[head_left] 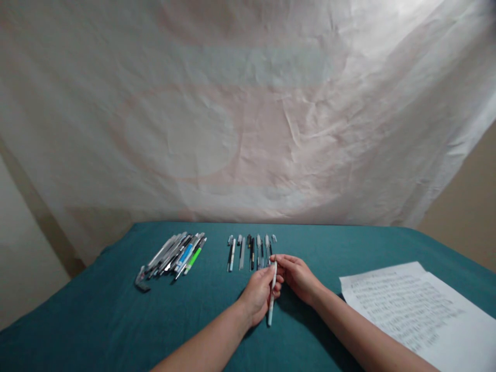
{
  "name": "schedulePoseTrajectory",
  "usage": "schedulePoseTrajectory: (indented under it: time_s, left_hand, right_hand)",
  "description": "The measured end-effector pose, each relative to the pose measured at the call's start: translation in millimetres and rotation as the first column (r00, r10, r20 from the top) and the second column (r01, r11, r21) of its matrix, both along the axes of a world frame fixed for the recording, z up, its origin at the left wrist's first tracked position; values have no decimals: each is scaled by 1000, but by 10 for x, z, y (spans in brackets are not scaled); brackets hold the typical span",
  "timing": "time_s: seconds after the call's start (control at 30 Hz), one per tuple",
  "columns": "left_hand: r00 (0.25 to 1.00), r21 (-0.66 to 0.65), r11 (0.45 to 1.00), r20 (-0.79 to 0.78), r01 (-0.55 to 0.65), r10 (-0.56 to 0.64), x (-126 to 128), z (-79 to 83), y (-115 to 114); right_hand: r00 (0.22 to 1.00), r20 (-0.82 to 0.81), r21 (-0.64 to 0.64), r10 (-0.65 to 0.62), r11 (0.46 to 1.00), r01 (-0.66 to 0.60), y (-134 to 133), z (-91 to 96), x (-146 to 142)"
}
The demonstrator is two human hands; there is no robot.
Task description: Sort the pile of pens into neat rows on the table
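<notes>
My left hand [259, 295] is closed around a slim white pen [272, 305], which it holds upright with the pale bluish end pointing toward me. At the pen's far end my right hand [297, 276] pinches with thumb and forefinger; whether it grips the tip or a small part there is too small to make out. Just beyond my hands lies a row of pens taken apart [252, 253], with barrels, refills and caps side by side. A small clear cap [274, 238] sits at the row's right end.
To the left is a heap of pens [176, 254], among them a green pen [195, 257] and a blue one. A crumpled dark clear piece [142, 281] lies at its near edge. Written paper sheets [411, 305] rest at right on the green tablecloth [116, 320]. Pale sheeting [248, 113] hangs behind.
</notes>
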State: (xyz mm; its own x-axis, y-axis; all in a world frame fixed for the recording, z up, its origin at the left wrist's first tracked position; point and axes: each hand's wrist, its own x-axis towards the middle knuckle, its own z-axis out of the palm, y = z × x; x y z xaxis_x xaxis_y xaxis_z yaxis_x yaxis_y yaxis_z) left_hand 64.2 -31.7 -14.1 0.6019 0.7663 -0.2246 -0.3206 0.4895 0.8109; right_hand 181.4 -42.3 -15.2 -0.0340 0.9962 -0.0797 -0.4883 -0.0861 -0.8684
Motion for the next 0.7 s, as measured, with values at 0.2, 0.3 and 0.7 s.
schedulePoseTrajectory:
  time_s: [0.2, 0.3, 0.7]
  left_hand:
    - [1000, 3, 1000, -18, -11, 11, -9, 10, -7]
    - [999, -4, 1000, -29, -15, 15, -16, 20, -10]
    - [1000, 0, 1000, -15, -18, 18, -28, -39, 8]
  right_hand:
    - [976, 80, 52, -202, 979, 198, 110, 55, 123]
    - [874, 386, 157, -297, 954, 255, 257, 49, 284]
    - [159, 878, 401, -452, 875, 272, 807, -174, 391]
